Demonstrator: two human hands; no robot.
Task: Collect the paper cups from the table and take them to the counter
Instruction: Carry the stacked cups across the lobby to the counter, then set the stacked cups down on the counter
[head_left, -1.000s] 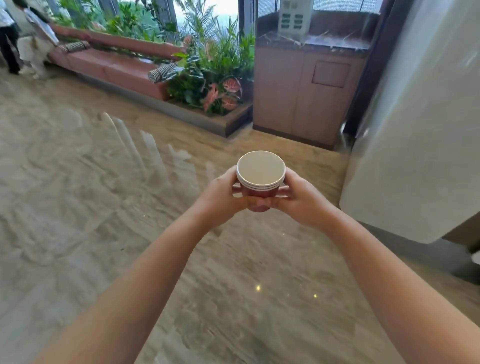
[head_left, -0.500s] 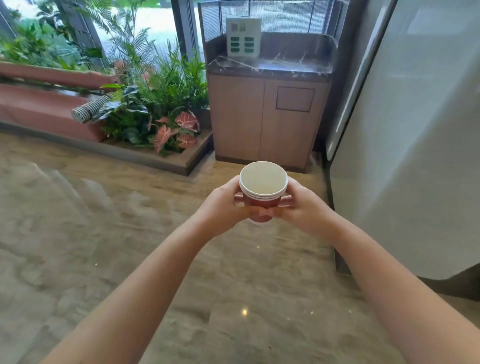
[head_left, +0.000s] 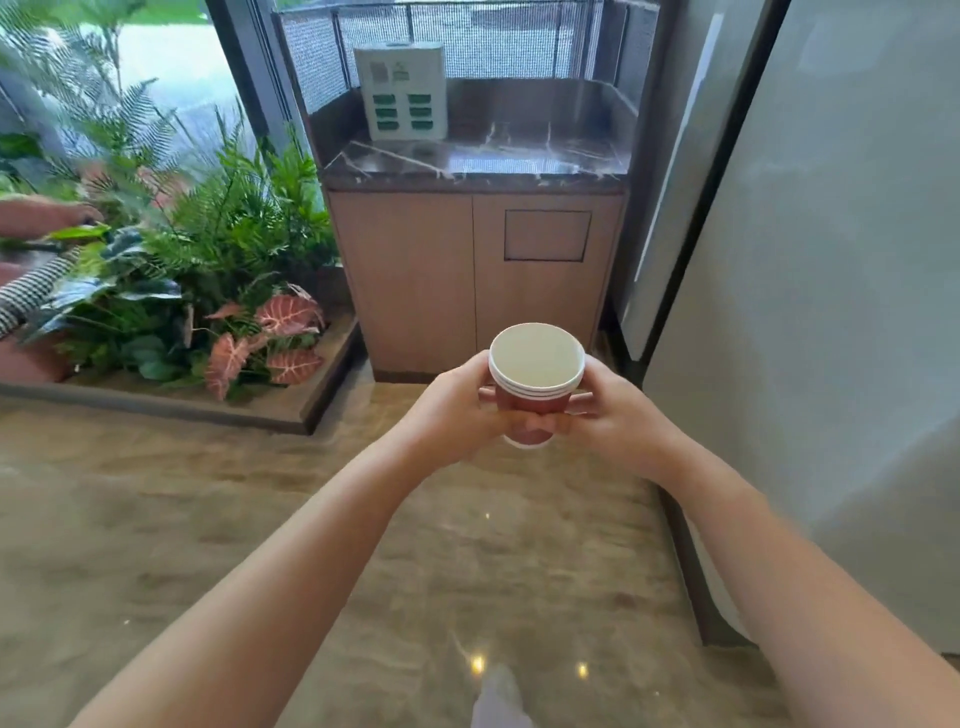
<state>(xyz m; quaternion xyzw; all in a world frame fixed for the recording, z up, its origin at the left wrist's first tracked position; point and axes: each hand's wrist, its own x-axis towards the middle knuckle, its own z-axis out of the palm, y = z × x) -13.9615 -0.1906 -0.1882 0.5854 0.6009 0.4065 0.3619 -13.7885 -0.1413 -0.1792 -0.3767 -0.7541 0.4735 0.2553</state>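
A stack of red paper cups (head_left: 535, 371) with white rims, nested one inside another, is held upright in front of me. My left hand (head_left: 457, 410) wraps its left side and my right hand (head_left: 613, 415) wraps its right side, fingers meeting under the stack. The top cup looks empty. Straight ahead stands the counter (head_left: 478, 166), a wooden cabinet with a dark marble top, a short way beyond the cups.
A white box with green labels (head_left: 400, 91) stands at the back left of the counter top. A planter of ferns and pink-leaved plants (head_left: 208, 291) lies to the left on the floor. A grey wall panel (head_left: 831, 260) rises on the right. Polished stone floor (head_left: 260, 519) underfoot.
The counter has come nearer and shifted towards the middle of the view as I walk to it. Both hands keep the same hold on the cup stack.
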